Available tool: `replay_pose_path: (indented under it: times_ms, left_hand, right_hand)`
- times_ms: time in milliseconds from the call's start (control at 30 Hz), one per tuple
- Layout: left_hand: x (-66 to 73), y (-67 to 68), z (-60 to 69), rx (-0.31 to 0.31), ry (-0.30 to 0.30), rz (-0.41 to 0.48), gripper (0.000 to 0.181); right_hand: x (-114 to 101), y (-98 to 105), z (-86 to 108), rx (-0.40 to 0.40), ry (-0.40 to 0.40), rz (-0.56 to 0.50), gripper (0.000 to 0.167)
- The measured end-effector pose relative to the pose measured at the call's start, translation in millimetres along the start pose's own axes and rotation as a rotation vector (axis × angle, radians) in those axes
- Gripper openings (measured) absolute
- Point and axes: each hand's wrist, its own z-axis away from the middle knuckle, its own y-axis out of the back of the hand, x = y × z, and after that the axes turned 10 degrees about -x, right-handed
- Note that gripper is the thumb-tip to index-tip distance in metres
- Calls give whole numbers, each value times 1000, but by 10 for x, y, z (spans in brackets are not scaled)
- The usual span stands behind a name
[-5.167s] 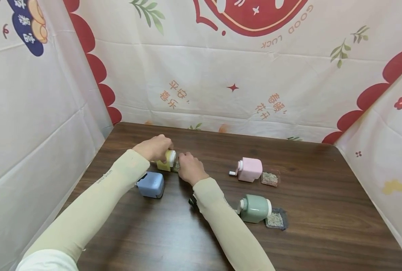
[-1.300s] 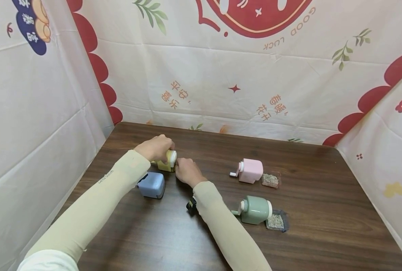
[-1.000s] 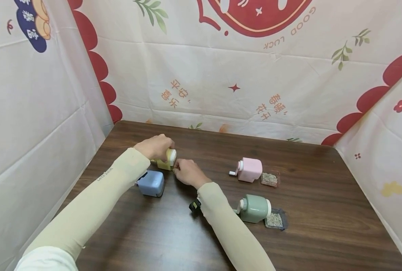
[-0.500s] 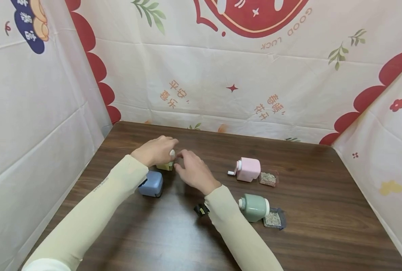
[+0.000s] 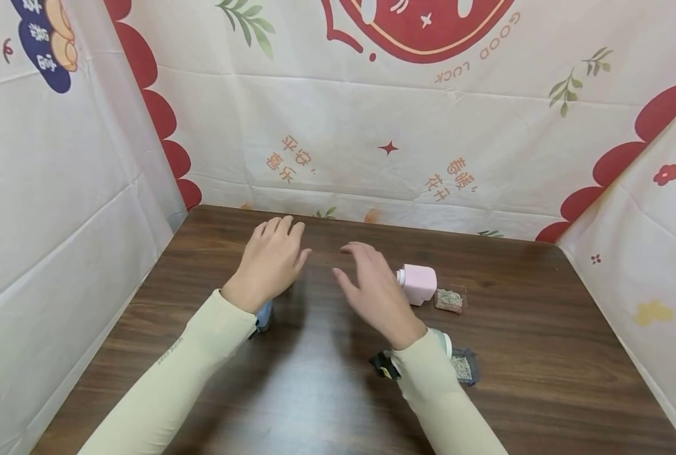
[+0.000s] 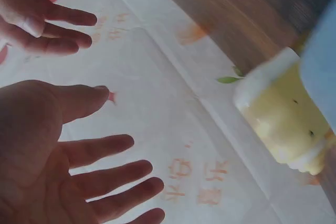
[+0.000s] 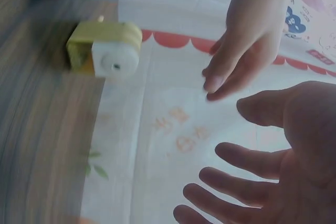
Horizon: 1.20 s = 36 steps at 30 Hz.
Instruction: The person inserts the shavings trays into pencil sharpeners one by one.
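My left hand (image 5: 270,260) is raised above the table's left part, fingers spread, holding nothing. To its right hovers my right hand (image 5: 376,292), fingers loosely extended and also holding nothing. A yellow crank pencil sharpener (image 7: 107,45) with a white round front stands on the table; my left hand hides it in the head view. In the left wrist view the yellow sharpener (image 6: 283,116) shows near the right edge, apart from both hands. A blue sharpener (image 5: 264,316) sits beneath my left wrist, mostly covered.
A pink sharpener (image 5: 420,283) stands behind my right hand, with a tray (image 5: 463,299) of greyish shavings beside it. A green sharpener (image 5: 446,342) is mostly covered by my right forearm; its dark-rimmed tray (image 5: 474,365) also holds shavings. Patterned cloth (image 5: 338,114) hangs behind the table.
My left hand has let go of the yellow sharpener and lifted. My right hand has moved away rightward. A tray of shavings, visible beside the yellow sharpener earliest, later went out of sight there.
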Motion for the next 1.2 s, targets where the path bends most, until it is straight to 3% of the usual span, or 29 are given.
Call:
replay_pose_path:
  times_ms: [167, 367, 633, 833, 967, 1200]
  left_hand:
    - [175, 9, 93, 55, 6, -15, 51]
    - [413, -14, 166, 33, 15, 1, 57]
    - [679, -142, 236, 38, 10, 62, 59]
    - [795, -252, 307, 22, 50, 174, 58]
    - [856, -328, 358, 23, 45, 256, 60]
    - [907, -394, 422, -9, 37, 324, 62]
  right_hand:
    - [224, 118, 206, 48, 1, 24, 49]
    - [411, 239, 469, 81, -22, 36, 51]
    - [466, 263, 712, 102, -57, 7, 56]
    - [476, 234, 809, 132, -58, 0, 55]
    - [505, 234, 863, 125, -58, -9, 55]
    - [649, 411, 961, 103, -92, 8, 60]
